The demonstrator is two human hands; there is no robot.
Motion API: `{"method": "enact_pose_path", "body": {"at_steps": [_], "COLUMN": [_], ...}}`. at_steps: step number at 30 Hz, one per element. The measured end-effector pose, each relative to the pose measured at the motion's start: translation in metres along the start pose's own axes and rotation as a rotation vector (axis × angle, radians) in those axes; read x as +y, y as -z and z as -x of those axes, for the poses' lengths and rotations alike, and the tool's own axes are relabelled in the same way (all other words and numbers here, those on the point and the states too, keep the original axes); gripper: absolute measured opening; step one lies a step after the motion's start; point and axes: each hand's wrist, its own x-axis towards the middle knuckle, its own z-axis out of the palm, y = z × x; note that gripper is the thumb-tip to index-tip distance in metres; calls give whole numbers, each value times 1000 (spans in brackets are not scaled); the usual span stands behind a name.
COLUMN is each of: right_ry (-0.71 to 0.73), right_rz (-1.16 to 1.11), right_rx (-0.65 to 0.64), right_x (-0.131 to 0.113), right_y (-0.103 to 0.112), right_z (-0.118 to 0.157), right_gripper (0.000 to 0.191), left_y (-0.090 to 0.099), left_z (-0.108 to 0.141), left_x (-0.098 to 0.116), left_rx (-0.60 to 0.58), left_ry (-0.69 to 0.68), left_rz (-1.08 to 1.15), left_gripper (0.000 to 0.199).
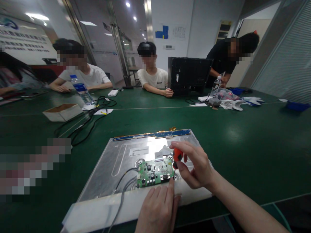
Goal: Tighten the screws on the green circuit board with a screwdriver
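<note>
My right hand (196, 165) is closed around the red and black handle of a screwdriver (178, 154). The screwdriver stands nearly upright, its tip at the lower right corner of a green circuit board (155, 171). My left hand (159, 207) lies with fingers stretched out below the board, the index fingertip close to the screwdriver tip. Under the board is a silver metal display panel (116, 168) with a white strip along its near edge. Cables (123, 191) run from the board's left side. A narrow blue circuit strip (150, 134) lines the panel's far edge.
An open box (63, 112), black cables (89, 121) and a water bottle (81, 89) are at the left. Across the green table (136, 119), people sit or stand around a black monitor (190, 76). Gloves (233, 104), another bottle (216, 85) and blue trays (297, 105) lie right.
</note>
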Motion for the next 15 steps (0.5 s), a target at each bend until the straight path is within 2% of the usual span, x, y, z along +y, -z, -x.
{"method": "enact_pose_path", "body": {"at_steps": [9,15], "right_ry": [22,-19], "right_rz": [65,83], "right_rx": [63,24], "right_x": [3,5], "right_y": [-4,-4], "right_z": [3,6], "right_gripper": [48,40], "left_y": [-2,0], "left_z": [1,0], "left_x": [0,0], "left_rx": [19,15], "left_ry": [6,-1], "left_rz": [-8,-3], "left_gripper": [36,36]}}
